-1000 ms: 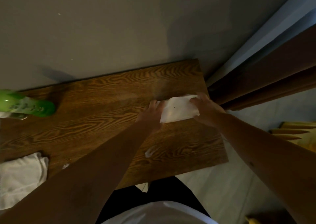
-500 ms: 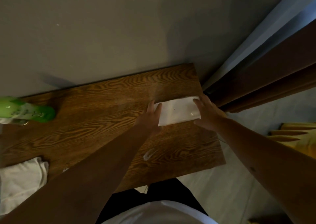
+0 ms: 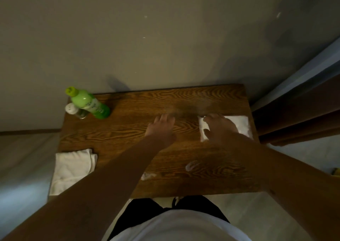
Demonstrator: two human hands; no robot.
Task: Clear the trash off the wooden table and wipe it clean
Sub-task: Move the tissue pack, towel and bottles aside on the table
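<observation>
The wooden table (image 3: 128, 130) stands against a grey wall. A white folded cloth (image 3: 241, 125) lies near its right edge, and my right hand (image 3: 219, 128) presses flat on top of it, fingers spread. My left hand (image 3: 161, 128) rests flat on the bare wood at the table's middle, apart from the cloth, holding nothing. Two whitish smears (image 3: 191, 166) mark the wood near the front edge.
A green bottle (image 3: 90, 103) and a small clear shaker with a white cap (image 3: 73, 110) stand at the back left corner. A second white folded cloth (image 3: 70, 169) lies over the front left edge. A dark brown curtain (image 3: 303, 111) hangs right of the table.
My left hand has come off the cloth and now lies on bare wood to its left. My right hand now covers the cloth from above. The view has swung left.
</observation>
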